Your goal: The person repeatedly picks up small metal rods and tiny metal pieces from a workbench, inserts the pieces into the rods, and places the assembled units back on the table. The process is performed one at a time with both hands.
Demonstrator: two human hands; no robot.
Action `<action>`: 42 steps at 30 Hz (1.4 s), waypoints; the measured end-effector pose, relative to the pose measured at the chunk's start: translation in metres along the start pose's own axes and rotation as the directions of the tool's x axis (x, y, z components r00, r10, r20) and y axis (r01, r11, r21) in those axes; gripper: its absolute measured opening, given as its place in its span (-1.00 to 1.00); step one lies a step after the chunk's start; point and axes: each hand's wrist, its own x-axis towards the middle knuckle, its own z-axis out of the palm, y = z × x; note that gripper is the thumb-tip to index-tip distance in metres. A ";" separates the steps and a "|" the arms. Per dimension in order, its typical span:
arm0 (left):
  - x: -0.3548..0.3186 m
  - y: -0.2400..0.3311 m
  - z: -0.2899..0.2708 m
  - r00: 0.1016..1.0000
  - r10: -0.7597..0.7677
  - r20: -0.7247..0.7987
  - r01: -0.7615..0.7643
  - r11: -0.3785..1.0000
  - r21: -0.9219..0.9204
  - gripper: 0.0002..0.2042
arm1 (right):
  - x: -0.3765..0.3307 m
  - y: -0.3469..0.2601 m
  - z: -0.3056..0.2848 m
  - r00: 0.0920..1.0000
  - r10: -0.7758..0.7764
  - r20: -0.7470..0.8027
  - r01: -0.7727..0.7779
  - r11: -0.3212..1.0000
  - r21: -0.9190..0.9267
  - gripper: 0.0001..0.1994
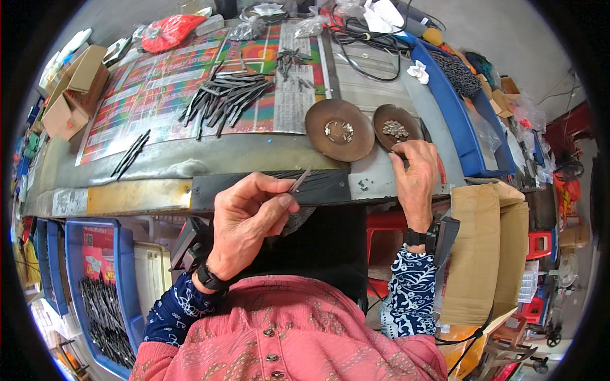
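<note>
My left hand (249, 216) pinches a thin dark metal strip (299, 181) between thumb and fingers, just over the black front edge of the workbench (159, 162). My right hand (416, 174) rests at the near rim of a small brown dish (381, 117) that holds a heap of tiny silvery parts (395, 129); its fingertips are curled down and what they hold is hidden. A larger brown dish (318, 136) with a few small parts (338, 131) lies between the two hands.
A pile of dark metal strips (225, 98) lies on a colourful printed sheet (159, 89) farther back. Blue crates (454, 108) stand at right and lower left (124, 286), cardboard boxes at far left (73, 92), and folded cardboard (483, 247) at right.
</note>
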 end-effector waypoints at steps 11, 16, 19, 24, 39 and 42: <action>-0.010 0.003 0.000 0.996 -0.085 0.012 0.086 0.985 -0.153 -0.91 | -0.028 -0.120 -0.008 0.985 0.083 0.154 -0.172 0.618 0.767 -0.86; -0.015 0.004 -0.002 0.996 -0.092 -0.003 0.090 0.979 -0.180 -0.91 | -0.031 -0.144 -0.003 0.967 0.104 0.233 -0.254 0.318 0.913 -0.88; -0.017 0.004 -0.003 0.996 -0.087 -0.006 0.084 0.980 -0.180 -0.91 | -0.033 -0.148 -0.001 0.963 0.101 0.250 -0.268 0.265 0.926 -0.89; -0.020 0.004 -0.002 0.997 -0.078 0.002 0.077 0.980 -0.182 -0.90 | -0.034 -0.146 -0.001 0.977 0.052 0.209 -0.214 0.345 0.914 -0.88; -0.023 0.008 -0.003 0.999 0.009 0.039 -0.012 0.997 0.079 -0.88 | -0.037 -0.146 -0.003 0.966 0.176 0.189 -0.247 0.419 0.874 -0.78; -0.020 0.013 -0.008 0.968 0.202 0.147 -0.244 0.889 0.387 -0.87 | -0.031 -0.138 -0.012 0.991 0.069 0.115 -0.133 0.642 0.755 -0.72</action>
